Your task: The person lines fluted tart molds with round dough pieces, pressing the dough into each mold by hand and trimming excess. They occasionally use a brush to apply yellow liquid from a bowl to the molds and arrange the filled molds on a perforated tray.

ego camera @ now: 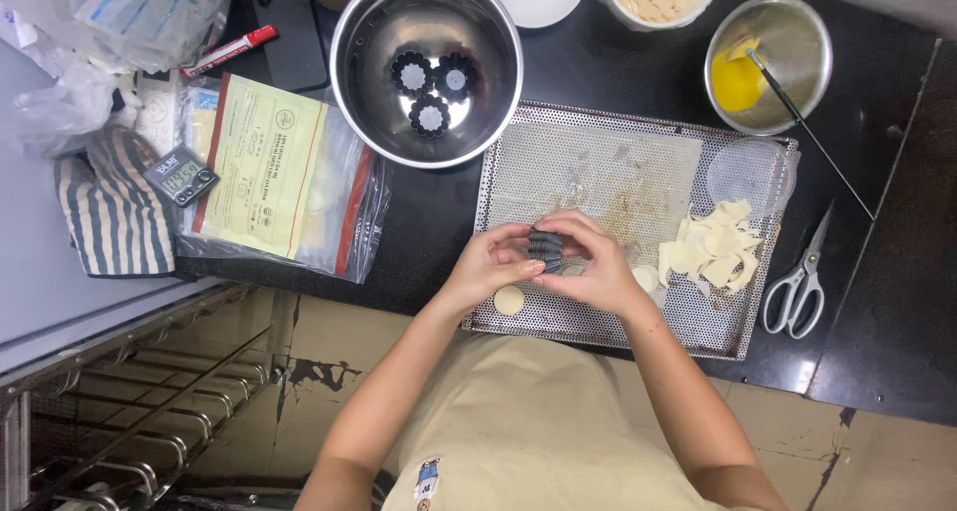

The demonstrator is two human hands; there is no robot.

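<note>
- The black counter fills most of the view, with a perforated baking tray lying at its middle.
- At 12 o'clock from the tray's near-left corner stands a big steel bowl with three small dark fluted moulds in its bottom.
- At 9 o'clock lies a clear zip bag holding a yellow sheet, with a small digital timer just beside it on a striped cloth.
- At 1 o'clock sits a smaller steel bowl of yellow liquid with a brush in it.
- Scissors lie at 3 o'clock, off the tray's edge.
- Pale dough scraps are heaped on the tray's right part; a dough round lies at 6 o'clock.
- The left hand and right hand meet over the tray's near half, fingers curled snugly around one dark fluted mould between them.
</note>
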